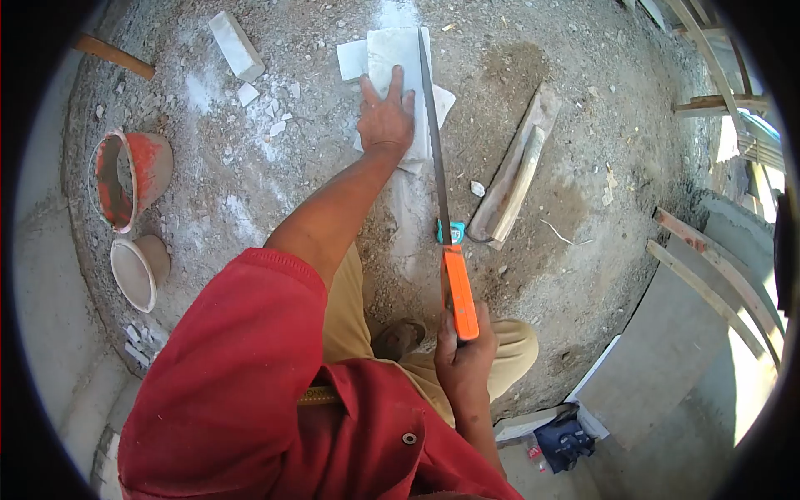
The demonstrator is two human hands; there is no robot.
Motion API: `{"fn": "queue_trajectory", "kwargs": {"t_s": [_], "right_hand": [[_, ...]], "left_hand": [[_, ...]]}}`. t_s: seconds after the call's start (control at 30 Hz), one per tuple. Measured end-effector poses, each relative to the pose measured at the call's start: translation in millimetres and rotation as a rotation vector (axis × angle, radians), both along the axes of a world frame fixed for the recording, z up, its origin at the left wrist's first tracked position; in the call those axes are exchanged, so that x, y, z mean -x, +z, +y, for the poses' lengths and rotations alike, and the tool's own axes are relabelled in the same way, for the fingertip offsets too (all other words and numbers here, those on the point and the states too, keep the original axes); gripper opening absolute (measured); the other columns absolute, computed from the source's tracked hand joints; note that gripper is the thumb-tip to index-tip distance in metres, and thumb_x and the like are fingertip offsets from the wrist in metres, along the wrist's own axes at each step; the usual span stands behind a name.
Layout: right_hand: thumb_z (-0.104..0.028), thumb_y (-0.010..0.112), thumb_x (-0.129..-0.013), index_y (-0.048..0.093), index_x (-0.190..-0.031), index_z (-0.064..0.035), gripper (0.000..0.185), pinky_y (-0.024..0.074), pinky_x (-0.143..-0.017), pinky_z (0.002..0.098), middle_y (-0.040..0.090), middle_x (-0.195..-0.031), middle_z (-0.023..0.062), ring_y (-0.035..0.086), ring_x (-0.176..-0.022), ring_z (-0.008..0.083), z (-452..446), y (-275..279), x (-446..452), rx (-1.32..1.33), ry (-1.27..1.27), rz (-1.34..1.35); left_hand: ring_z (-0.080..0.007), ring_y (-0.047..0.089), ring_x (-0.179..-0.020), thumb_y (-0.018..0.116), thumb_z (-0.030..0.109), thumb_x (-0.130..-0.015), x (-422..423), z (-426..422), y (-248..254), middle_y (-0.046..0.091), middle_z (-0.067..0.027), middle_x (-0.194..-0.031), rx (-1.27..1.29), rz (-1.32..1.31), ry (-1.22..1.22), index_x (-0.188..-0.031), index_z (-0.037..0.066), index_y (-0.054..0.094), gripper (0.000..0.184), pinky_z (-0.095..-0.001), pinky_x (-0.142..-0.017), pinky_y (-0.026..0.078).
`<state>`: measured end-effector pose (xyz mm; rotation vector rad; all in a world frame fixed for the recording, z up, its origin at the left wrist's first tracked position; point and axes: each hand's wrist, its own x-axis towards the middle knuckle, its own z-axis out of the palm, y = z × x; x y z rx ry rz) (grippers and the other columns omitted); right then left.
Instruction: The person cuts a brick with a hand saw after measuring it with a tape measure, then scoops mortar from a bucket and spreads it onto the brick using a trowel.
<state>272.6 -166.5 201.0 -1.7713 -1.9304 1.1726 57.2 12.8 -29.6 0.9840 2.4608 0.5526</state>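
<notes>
My left hand (386,119) lies with spread fingers on a pale white block (400,50), pressing on its top face. Other white pieces lie under and beside this block. In my right hand (467,354) is the orange handle of a handsaw (460,287), with the fingers wrapped round it. The long dark blade reaches forward along the right edge of the block. A teal tape measure (451,232) sits on the ground beside the blade, near the handle.
An orange-stained bucket (152,171) and a smaller pale bucket (154,258) stand at the left. A loose white block (237,46) lies at the upper left. Wooden pieces (517,183) rest right of the saw. A dark blue bag (564,437) is at the lower right.
</notes>
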Motion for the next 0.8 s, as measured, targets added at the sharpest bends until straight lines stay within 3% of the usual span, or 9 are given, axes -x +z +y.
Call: {"fn": "queue_trajectory", "kwargs": {"t_s": [0.03, 0.13, 0.17, 0.3, 0.43, 0.5, 0.57, 0.63, 0.8], "right_hand": [[-0.015, 0.068, -0.094, 0.056, -0.099, -0.0019, 0.018, 0.0519, -0.062, 0.0486, 0.065, -0.073, 0.0215, 0.067, -0.072, 0.0450, 31, -14, 23, 0.094, -0.049, -0.029], [-0.023, 0.068, -0.095, 0.057, -0.100, 0.0014, 0.027, 0.0498, -0.066, 0.0563, 0.065, -0.076, 0.0287, 0.064, -0.076, 0.0512, 139, -98, 85, -0.260, 0.032, 0.008], [-0.023, 0.068, -0.095, 0.057, -0.100, 0.0014, 0.027, 0.0498, -0.066, 0.0563, 0.065, -0.076, 0.0287, 0.064, -0.076, 0.0512, 139, -95, 86, -0.271, 0.026, 0.015], [-0.022, 0.069, -0.094, 0.055, -0.104, -0.0019, 0.026, 0.0511, -0.065, 0.0578, 0.066, -0.076, 0.0266, 0.065, -0.075, 0.0512, 45, -46, 29, 0.022, -0.019, -0.036], [-0.022, 0.071, -0.093, 0.055, -0.104, -0.0029, 0.027, 0.0511, -0.058, 0.0548, 0.065, -0.072, 0.0228, 0.066, -0.069, 0.0480, -19, -19, -12, 0.021, -0.050, 0.007], [-0.017, 0.069, -0.094, 0.062, -0.105, -0.0010, 0.021, 0.0524, -0.063, 0.0469, 0.065, -0.076, 0.0247, 0.066, -0.076, 0.0482, 36, -64, 21, 0.100, -0.095, 0.003], [-0.017, 0.070, -0.093, 0.061, -0.101, -0.0017, 0.020, 0.0520, -0.063, 0.0482, 0.065, -0.076, 0.0243, 0.065, -0.075, 0.0484, 97, -108, 64, -0.086, -0.048, -0.029], [-0.018, 0.071, -0.093, 0.060, -0.099, -0.0022, 0.020, 0.0517, -0.062, 0.0488, 0.065, -0.076, 0.0242, 0.065, -0.074, 0.0489, 85, -120, 53, -0.150, -0.052, -0.026], [-0.015, 0.074, -0.089, 0.059, -0.095, -0.0041, 0.020, 0.0524, -0.061, 0.0496, 0.063, -0.074, 0.0219, 0.065, -0.074, 0.0477, -74, -61, -40, 0.082, -0.115, 0.052]], "left_hand": [[-0.0468, 0.057, -0.124, 0.050, 0.045, -0.104, -3, -6, 0, 0.026, -0.0246, -0.161, 0.007, -0.004, -0.014, -0.156, 0.042, 0.036, 0.055, -0.0541, -0.096, 0.054], [-0.0466, 0.060, -0.121, 0.049, 0.044, -0.104, 0, 5, 3, 0.029, -0.0250, -0.158, 0.017, -0.001, -0.033, -0.156, 0.041, 0.036, 0.054, -0.0532, -0.095, 0.054], [-0.0463, 0.060, -0.120, 0.049, 0.044, -0.104, 3, 7, 0, 0.029, -0.0248, -0.158, 0.006, 0.021, -0.023, -0.156, 0.041, 0.036, 0.053, -0.0525, -0.094, 0.055], [-0.0454, 0.061, -0.118, 0.048, 0.043, -0.105, 3, 10, 6, 0.030, -0.0252, -0.157, 0.034, 0.031, -0.018, -0.156, 0.039, 0.037, 0.053, -0.0526, -0.092, 0.055], [-0.0450, 0.061, -0.119, 0.048, 0.043, -0.105, 1, 2, -2, 0.030, -0.0261, -0.157, 0.031, 0.054, -0.027, -0.156, 0.040, 0.037, 0.053, -0.0528, -0.092, 0.055], [-0.0451, 0.061, -0.119, 0.048, 0.043, -0.105, 1, 1, -9, 0.029, -0.0263, -0.157, 0.029, 0.104, -0.040, -0.156, 0.040, 0.037, 0.053, -0.0525, -0.092, 0.055], [-0.0453, 0.061, -0.119, 0.048, 0.043, -0.105, 0, 5, -13, 0.029, -0.0265, -0.157, 0.002, 0.149, -0.056, -0.156, 0.041, 0.037, 0.053, -0.0523, -0.092, 0.055], [-0.0476, 0.066, -0.109, 0.043, 0.046, -0.105, 2, 1, -16, 0.031, -0.0290, -0.156, 0.007, 0.174, -0.052, -0.157, 0.040, 0.036, 0.053, -0.0533, -0.094, 0.054], [-0.0457, 0.067, -0.108, 0.044, 0.047, -0.105, 0, -1, -10, 0.030, -0.0263, -0.156, 0.094, 0.143, -0.042, -0.156, 0.041, 0.038, 0.052, -0.0540, -0.093, 0.054]]}}
